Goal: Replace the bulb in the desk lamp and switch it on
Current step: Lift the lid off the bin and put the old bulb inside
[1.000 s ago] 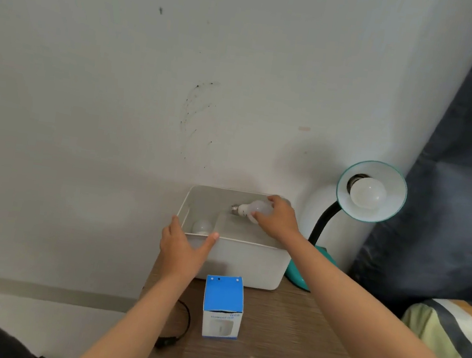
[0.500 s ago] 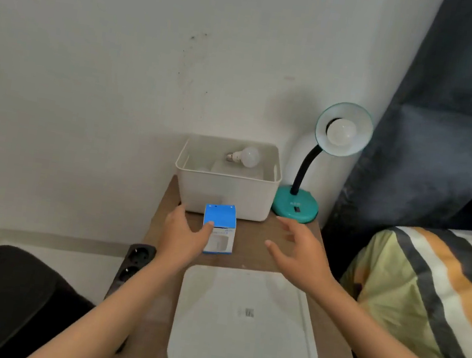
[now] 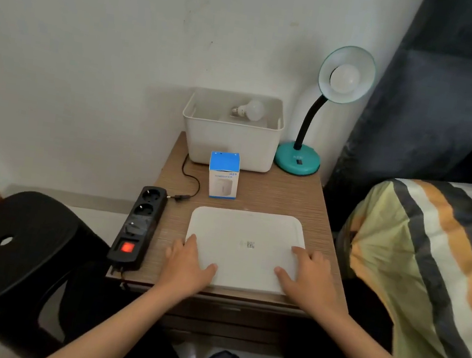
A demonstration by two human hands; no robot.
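White plastic lid (image 3: pixel 244 248), flat with rounded corners, lies on the near part of the wood-grain worktop (image 3: pixel 280 198), and both hands rest on it. The left hand (image 3: pixel 188 261) sits at the lid's near-left corner with fingers spread along the edge; the right hand (image 3: pixel 310 276) mirrors it at the near-right corner. Neither is clenched; whether the fingers curl under the rim to grip I cannot tell.

At the back of the worktop stands an open white plastic storage bin (image 3: pixel 230 144), and a frosted white bulb with a metal screw base (image 3: pixel 250 110) lies on its side inside. Just right of the bin is the teal desk lamp with a black gooseneck (image 3: pixel 307 128); another white bulb (image 3: pixel 344 78) sits seated in its shade, unlit. A small blue-and-white carton (image 3: pixel 223 175) stands in front of the bin, and a black power strip with a glowing red switch (image 3: pixel 137 227) lies at the worktop's left edge.

Either bulb is probably light, smooth and breakable, so it is best cupped around the widest part of the globe with gentle pressure, and turned without squeezing. The gooseneck will likely flex, so steadying the shade or base with the other hand seems wise. Judging by this layout, the lamp has yet to be switched on.
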